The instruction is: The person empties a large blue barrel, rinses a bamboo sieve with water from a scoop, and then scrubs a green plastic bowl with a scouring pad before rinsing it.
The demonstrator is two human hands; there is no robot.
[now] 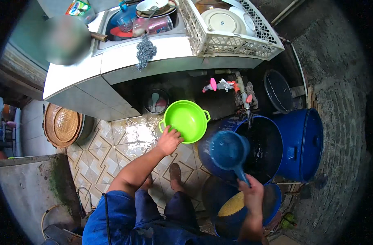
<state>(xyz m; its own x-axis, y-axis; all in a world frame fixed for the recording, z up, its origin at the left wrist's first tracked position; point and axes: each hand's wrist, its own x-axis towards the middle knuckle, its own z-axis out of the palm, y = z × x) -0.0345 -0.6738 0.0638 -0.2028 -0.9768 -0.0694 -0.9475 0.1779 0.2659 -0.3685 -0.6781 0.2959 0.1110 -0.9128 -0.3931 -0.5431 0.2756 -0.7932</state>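
Note:
My left hand (170, 141) grips the near left rim of a bright green plastic basin (188, 121) with two side handles. The basin is tilted a little, its inside facing up. In my right hand (252, 188) is the handle of a blue water dipper (227, 150), its round bowl held over the left side of an open blue water drum (272, 141). The dipper's bowl looks slightly blurred, so I cannot tell how much water is in it. Water runs from a tap (247, 107) into the drum.
A tiled counter (117, 61) holds a sink (178, 29) of dishes, a steel scrubber (145, 52) and a white crate (239, 49) of plates. Another blue drum (313, 143) stands at right. A blue tub (274, 204) is by my right forearm. The tiled floor (98, 167) looks wet.

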